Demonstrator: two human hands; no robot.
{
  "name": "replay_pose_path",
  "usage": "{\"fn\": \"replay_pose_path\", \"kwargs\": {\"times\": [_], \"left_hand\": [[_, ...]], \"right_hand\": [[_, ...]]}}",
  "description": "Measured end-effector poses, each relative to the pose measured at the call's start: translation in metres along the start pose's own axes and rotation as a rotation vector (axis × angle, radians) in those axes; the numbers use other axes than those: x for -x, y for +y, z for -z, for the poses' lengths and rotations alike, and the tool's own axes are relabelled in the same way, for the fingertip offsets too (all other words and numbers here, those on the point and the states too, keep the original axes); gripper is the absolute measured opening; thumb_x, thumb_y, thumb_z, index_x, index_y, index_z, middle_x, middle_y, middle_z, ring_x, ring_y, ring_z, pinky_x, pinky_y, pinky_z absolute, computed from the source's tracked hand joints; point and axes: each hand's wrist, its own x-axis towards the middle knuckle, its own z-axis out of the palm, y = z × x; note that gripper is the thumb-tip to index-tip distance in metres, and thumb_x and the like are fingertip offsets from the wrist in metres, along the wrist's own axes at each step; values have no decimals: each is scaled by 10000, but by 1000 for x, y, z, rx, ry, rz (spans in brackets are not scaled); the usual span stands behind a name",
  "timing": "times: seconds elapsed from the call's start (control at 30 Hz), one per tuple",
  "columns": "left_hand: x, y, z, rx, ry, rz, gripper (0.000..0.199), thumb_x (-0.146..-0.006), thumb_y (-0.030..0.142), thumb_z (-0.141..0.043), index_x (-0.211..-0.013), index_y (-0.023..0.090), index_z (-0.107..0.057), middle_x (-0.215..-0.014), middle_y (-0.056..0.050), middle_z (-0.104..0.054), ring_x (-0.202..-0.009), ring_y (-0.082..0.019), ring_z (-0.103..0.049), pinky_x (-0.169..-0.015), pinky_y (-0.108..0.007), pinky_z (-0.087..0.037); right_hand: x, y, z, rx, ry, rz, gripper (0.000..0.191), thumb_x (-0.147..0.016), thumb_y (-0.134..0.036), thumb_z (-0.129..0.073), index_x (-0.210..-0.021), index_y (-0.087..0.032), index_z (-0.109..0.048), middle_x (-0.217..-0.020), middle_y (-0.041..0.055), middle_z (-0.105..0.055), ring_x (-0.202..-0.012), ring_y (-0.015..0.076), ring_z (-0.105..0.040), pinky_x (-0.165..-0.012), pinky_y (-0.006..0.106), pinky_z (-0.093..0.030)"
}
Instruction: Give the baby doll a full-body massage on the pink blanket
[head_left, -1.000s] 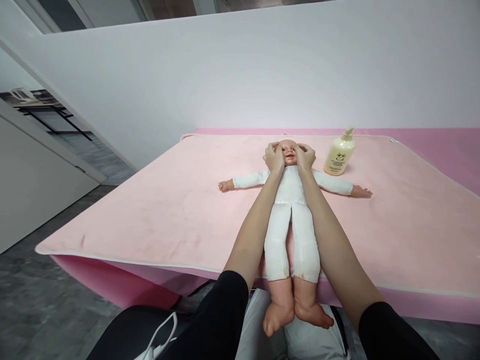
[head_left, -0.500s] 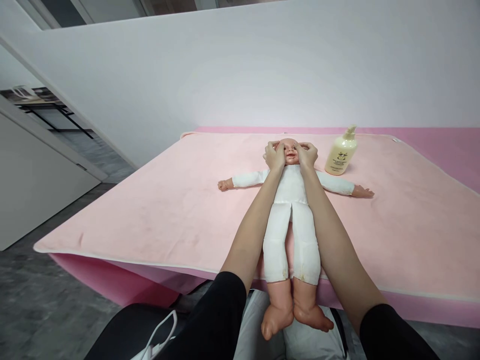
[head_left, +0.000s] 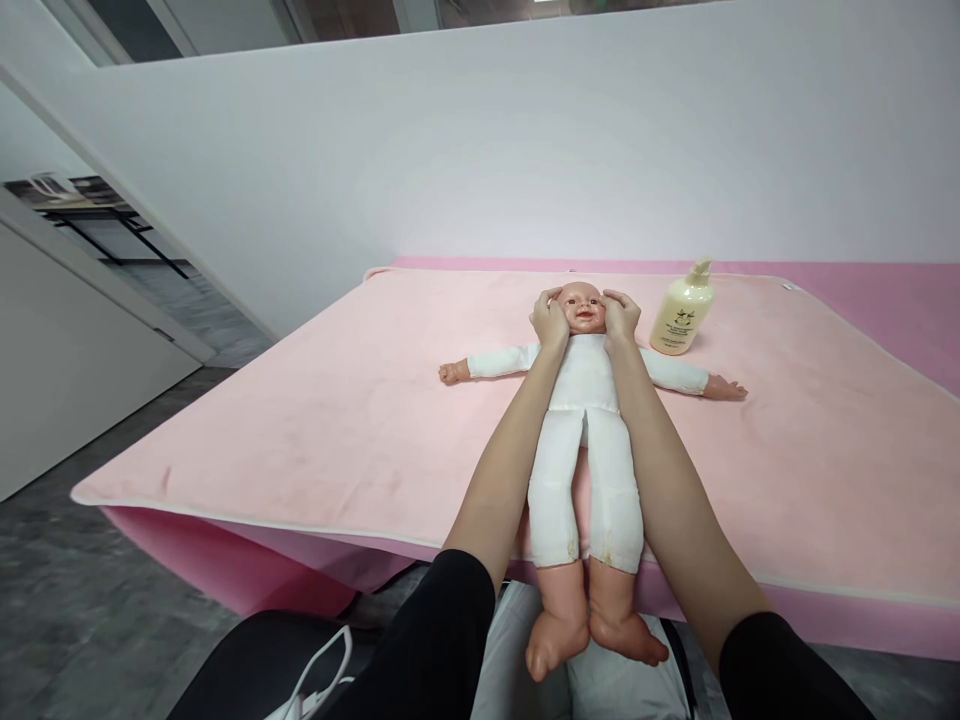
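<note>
A baby doll (head_left: 583, 375) with a white cloth body and hard plastic head, hands and lower legs lies on its back on a pink blanket (head_left: 360, 400). Its arms stretch out sideways, and its feet hang past the near edge. My left hand (head_left: 550, 318) cups the left side of the doll's head, fingers curved along it. On the opposite side my right hand (head_left: 621, 315) does the same, thumb near the temple. The doll's face shows between both hands; the sides of its head are partly hidden. My forearms pass along either side of its body.
A pale yellow pump bottle (head_left: 681, 312) stands on the blanket, right of the doll's head. Behind the table rises a white wall (head_left: 525, 150). A dark chair (head_left: 262, 660) with a white cable (head_left: 322, 665) is at the lower left.
Both hands have slid outward from the doll's eyes and cheeks to the sides of its head, so more of its face shows. The view has shifted slightly.
</note>
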Motion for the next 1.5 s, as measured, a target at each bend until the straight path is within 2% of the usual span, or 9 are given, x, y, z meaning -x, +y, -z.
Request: {"fn": "replay_pose_path", "kwargs": {"times": [0.13, 0.23, 0.3, 0.47, 0.57, 0.63, 0.83, 1.13, 1.5], "left_hand": [[-2, -11, -3, 178, -51, 22, 332, -766, 124, -332, -927, 168, -619, -1069, -38, -647, -1050, -152, -567, -906, -255, -444], [-2, -18, -2, 303, -93, 45, 319, -810, 152, -334, -979, 133, -604, -1111, -73, -632, -1065, -159, -564, -919, -268, -439], [1, -19, 1, 326, -118, 9, 308, -843, 221, -374, -1043, 122, -586, -1177, -94, -599, -1114, -166, -537, -955, -273, -412], [13, -20, 12, 121, -226, -167, 426, -827, 370, -487, -1183, 138, -524, -1284, -116, -519, -1215, -208, -456, -1031, -327, -337], [21, -19, 17, -46, -274, -342, 587, -745, 411, -607, -1252, 149, -466, -1315, -130, -484, -1250, -247, -409, -1065, -372, -284], [24, -19, 20, -104, -289, -402, 656, -709, 409, -649, -1277, 155, -439, -1334, -135, -460, -1264, -259, -387, -1075, -381, -267], [23, -23, 21, -45, -281, -327, 638, -711, 335, -652, -1280, 150, -433, -1346, -122, -452, -1261, -247, -397, -1072, -376, -286], [27, -20, 40, 2, -323, -172, 627, -682, 306, -693, -1255, 179, -473, -1342, -100, -466, -1243, -237, -422, -1031, -358, -347], [28, -16, 40, -64, -288, -230, 634, -692, 343, -689, -1255, 133, -486, -1309, -128, -498, -1209, -242, -459, -1010, -340, -365]], "right_hand": [[3, 2, 2, -41, 104, -67, 362, -692, -185, -475, -1040, -124, -551, -942, 57, -618, -887, 158, -584, -830, 304, -458], [12, 0, 4, -46, 239, 20, 422, -801, -303, -384, -1197, -165, -429, -1101, 72, -571, -1017, 162, -551, -907, 334, -416], [18, 0, 4, -33, 247, 59, 423, -836, -373, -335, -1204, -182, -416, -1192, 79, -532, -1100, 166, -511, -949, 338, -386], [30, 4, 8, 125, 75, -8, 440, -860, -455, -270, -1022, -158, -552, -1126, 99, -587, -1077, 203, -531, -956, 359, -378], [36, 8, 13, 215, -69, 69, 408, -849, -446, -321, -988, -170, -586, -1091, 78, -618, -1059, 199, -544, -966, 350, -369], [39, 9, 16, 244, -131, 127, 384, -835, -431, -365, -1032, -186, -585, -1128, 63, -610, -1092, 192, -527, -984, 340, -355], [43, 11, 21, 246, -192, 145, 452, -777, -382, -466, -1174, -172, -525, -1271, 78, -526, -1175, 195, -474, -1011, 337, -347], [30, 19, 25, 267, -267, 236, 567, -575, -236, -644, -1134, -178, -567, -1206, 68, -578, -1120, 237, -520, -992, 372, -393], [28, 17, 29, 175, -357, 212, 772, -497, -257, -746, -1218, -102, -516, -1306, 116, -494, -1204, 252, -460, -1034, 359, -359]]}}
